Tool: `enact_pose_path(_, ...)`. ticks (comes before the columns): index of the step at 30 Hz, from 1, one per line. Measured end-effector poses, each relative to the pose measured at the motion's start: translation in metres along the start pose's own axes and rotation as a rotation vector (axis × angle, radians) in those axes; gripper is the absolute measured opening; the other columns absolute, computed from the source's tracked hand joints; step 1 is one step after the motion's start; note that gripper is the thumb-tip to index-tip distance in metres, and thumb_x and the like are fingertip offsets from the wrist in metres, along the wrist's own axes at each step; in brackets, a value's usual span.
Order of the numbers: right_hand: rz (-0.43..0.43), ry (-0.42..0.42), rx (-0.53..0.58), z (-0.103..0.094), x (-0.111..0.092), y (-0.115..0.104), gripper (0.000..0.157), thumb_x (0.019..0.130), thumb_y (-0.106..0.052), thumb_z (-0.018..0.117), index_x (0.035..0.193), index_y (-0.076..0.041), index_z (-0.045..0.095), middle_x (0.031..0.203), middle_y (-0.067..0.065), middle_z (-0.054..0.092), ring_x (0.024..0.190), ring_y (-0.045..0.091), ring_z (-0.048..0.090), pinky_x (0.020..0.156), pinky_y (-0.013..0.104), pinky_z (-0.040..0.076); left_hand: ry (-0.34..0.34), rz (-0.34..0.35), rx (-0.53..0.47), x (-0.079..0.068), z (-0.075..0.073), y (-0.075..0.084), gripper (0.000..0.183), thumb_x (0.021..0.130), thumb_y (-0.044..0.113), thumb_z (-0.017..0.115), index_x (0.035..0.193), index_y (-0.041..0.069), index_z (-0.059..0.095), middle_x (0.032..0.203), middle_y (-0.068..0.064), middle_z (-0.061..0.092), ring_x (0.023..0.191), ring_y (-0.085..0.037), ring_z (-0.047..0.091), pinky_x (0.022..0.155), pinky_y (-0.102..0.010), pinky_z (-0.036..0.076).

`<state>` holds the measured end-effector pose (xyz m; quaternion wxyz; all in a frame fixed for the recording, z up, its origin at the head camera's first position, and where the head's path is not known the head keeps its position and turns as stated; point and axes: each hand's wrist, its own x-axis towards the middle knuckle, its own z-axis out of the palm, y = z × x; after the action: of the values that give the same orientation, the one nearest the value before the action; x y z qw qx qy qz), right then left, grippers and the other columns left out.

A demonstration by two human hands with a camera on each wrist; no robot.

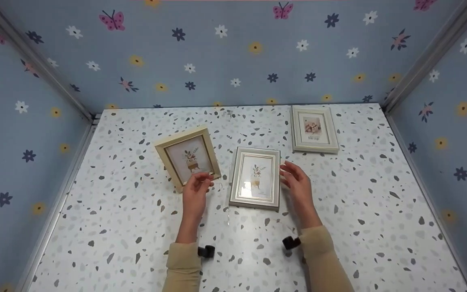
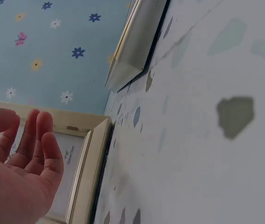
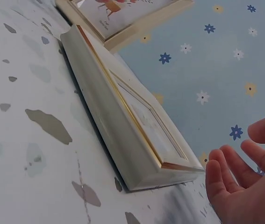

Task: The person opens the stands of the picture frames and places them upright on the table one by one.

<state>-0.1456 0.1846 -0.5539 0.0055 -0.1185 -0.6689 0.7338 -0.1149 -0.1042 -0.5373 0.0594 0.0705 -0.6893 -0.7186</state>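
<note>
A gold-cream picture frame (image 1: 170, 164) with a potted-plant print stands propped up on the left side of the table. My left hand (image 1: 197, 184) is in front of its lower edge, fingers loosely bent and holding nothing; in the left wrist view that hand (image 2: 22, 163) covers part of the frame (image 2: 95, 170). Flat on the table between my hands lies a whitish picture frame (image 1: 236, 178) with gold trim and a similar print. My right hand (image 1: 298, 186) is beside its right edge, fingers slightly curved around nothing. Whether the fingertips touch that edge I cannot tell.
Farther back on the right lies another whitish picture frame (image 1: 330, 134) with a flower print. The speckled white table (image 1: 363, 251) is bounded by a blue flowered back wall (image 1: 241, 61) and matching side walls. Dark wrist devices (image 1: 291, 242) show at both sleeves.
</note>
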Motion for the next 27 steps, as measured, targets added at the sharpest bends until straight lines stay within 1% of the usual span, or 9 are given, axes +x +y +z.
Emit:
enact_pose_path(3,0.022,0.009,-0.031,-0.003,0.001,0.002,0.041,0.102,-0.004,0.052,0.142,0.001,0.049,0.135,0.017,0.058,0.122,0.03,0.057,0.102,0.044,0.046,-0.046,0.018,0.041,-0.005,0.011,0.009,0.023,0.1,-0.002,0.054,0.12,-0.012,0.058,0.119,-0.027,0.063,0.106,-0.035,0.062,0.091,-0.039,0.05)
enact_pose_path(5,0.034,0.015,-0.046,-0.005,0.002,0.003,0.041,0.102,-0.004,0.052,0.142,0.0,0.05,0.135,0.017,0.058,0.122,0.029,0.057,0.101,0.043,0.046,-0.059,0.023,0.058,-0.006,0.017,0.009,0.024,0.1,-0.002,0.055,0.121,-0.011,0.059,0.121,-0.027,0.062,0.11,-0.035,0.061,0.094,-0.04,0.05)
enact_pose_path(7,0.047,0.019,-0.052,-0.007,0.002,0.004,0.041,0.102,-0.005,0.052,0.142,0.0,0.049,0.136,0.017,0.057,0.123,0.028,0.056,0.101,0.042,0.046,-0.071,0.006,0.069,-0.006,0.023,0.007,0.025,0.099,-0.001,0.055,0.123,-0.01,0.059,0.124,-0.026,0.061,0.115,-0.034,0.059,0.098,-0.041,0.048)
enact_pose_path(9,0.061,0.023,-0.056,-0.01,0.003,0.006,0.041,0.102,-0.006,0.053,0.142,0.0,0.049,0.136,0.017,0.057,0.123,0.027,0.055,0.101,0.041,0.045,-0.084,-0.011,0.079,-0.002,0.03,-0.005,0.026,0.099,0.002,0.057,0.124,-0.005,0.061,0.126,-0.022,0.062,0.117,-0.031,0.058,0.1,-0.041,0.046)
enact_pose_path(14,0.099,0.025,-0.067,-0.012,0.004,0.01,0.041,0.102,-0.007,0.054,0.143,-0.001,0.049,0.137,0.016,0.056,0.123,0.027,0.055,0.101,0.038,0.045,-0.113,-0.046,0.176,0.006,0.046,-0.037,0.032,0.098,0.009,0.061,0.13,0.008,0.062,0.129,-0.013,0.061,0.121,-0.025,0.055,0.102,-0.04,0.046)
enact_pose_path(17,0.11,0.009,-0.072,-0.01,0.003,0.013,0.042,0.102,-0.007,0.053,0.143,-0.001,0.049,0.139,0.016,0.054,0.124,0.027,0.054,0.102,0.036,0.044,-0.125,-0.077,0.224,0.008,0.052,-0.037,0.036,0.098,0.009,0.06,0.135,0.012,0.059,0.134,-0.013,0.057,0.127,-0.026,0.051,0.103,-0.04,0.045)
enact_pose_path(19,0.115,-0.003,-0.088,-0.01,0.002,0.015,0.042,0.102,-0.01,0.053,0.144,-0.003,0.049,0.14,0.014,0.054,0.125,0.025,0.053,0.103,0.035,0.043,-0.138,-0.092,0.227,0.009,0.055,-0.036,0.039,0.098,0.009,0.061,0.137,0.012,0.057,0.138,-0.014,0.055,0.13,-0.028,0.049,0.105,-0.042,0.043)
enact_pose_path(22,0.121,-0.017,-0.086,-0.009,0.001,0.017,0.042,0.102,-0.012,0.053,0.143,-0.004,0.049,0.14,0.011,0.054,0.126,0.022,0.052,0.105,0.034,0.042,-0.166,-0.126,0.206,0.012,0.058,-0.036,0.043,0.099,0.011,0.06,0.141,0.011,0.054,0.141,-0.015,0.053,0.134,-0.029,0.045,0.11,-0.045,0.037)
enact_pose_path(27,0.133,-0.023,-0.112,-0.006,-0.001,0.016,0.039,0.102,-0.015,0.054,0.14,-0.007,0.053,0.137,0.007,0.056,0.126,0.019,0.052,0.105,0.034,0.041,-0.216,-0.178,0.152,0.014,0.059,-0.036,0.048,0.1,0.014,0.058,0.146,0.009,0.048,0.144,-0.014,0.051,0.137,-0.028,0.042,0.115,-0.046,0.027)
